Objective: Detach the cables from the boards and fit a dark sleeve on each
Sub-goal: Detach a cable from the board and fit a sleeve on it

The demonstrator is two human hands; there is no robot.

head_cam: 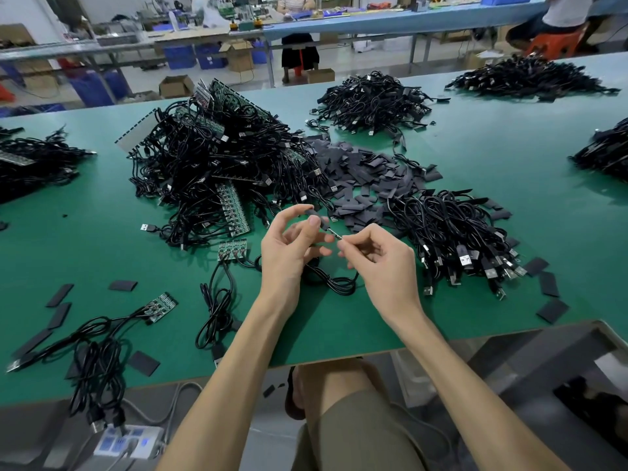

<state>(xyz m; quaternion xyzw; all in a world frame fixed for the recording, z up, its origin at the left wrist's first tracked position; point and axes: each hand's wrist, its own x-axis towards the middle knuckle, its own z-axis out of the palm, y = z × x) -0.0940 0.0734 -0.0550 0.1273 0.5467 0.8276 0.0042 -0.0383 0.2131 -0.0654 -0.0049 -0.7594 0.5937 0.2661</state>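
My left hand pinches a small dark sleeve between thumb and fingers above the green table. My right hand pinches the thin end of a black cable, its tip touching the sleeve's mouth; the cable loops down onto the table between my wrists. A small green board with cables attached lies just left of my left hand. Another board with cables lies further left. A big tangle of boards and cables fills the middle left.
Loose dark sleeves are heaped behind my hands. A pile of cables lies to the right. More cable heaps sit farther back and at both sides. Scattered sleeves lie near the front edge. People sit at benches beyond.
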